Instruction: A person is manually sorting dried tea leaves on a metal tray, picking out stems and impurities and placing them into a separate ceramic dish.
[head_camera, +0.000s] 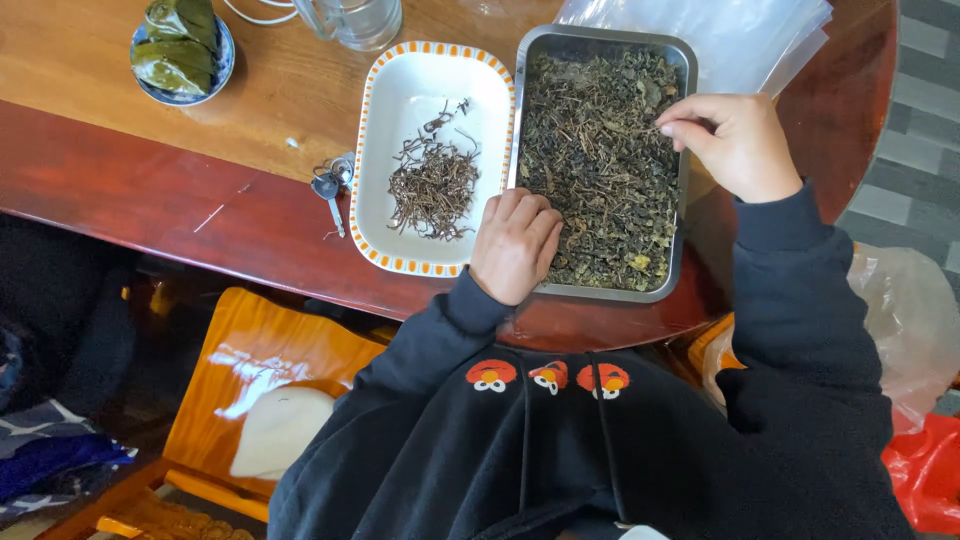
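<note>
L hand: curled loose fist, knuckles up, resting on near-left edge of metal tray; whether it holds anything can't be told.
R hand: fingertips pinched narrow over the dried leaves at tray's far-right side, touching the pile.
Tray: steel, rectangular, on wooden table, full of dark green-brown leaves w/ stems.
White dish: orange-dashed rim, just left of tray, touching it; holds small heap of brown stems.
Keys: left of dish.
Far left: blue bowl w/ leaf-wrapped bundles.
Far edge: glass mug, clear plastic bags.
</note>
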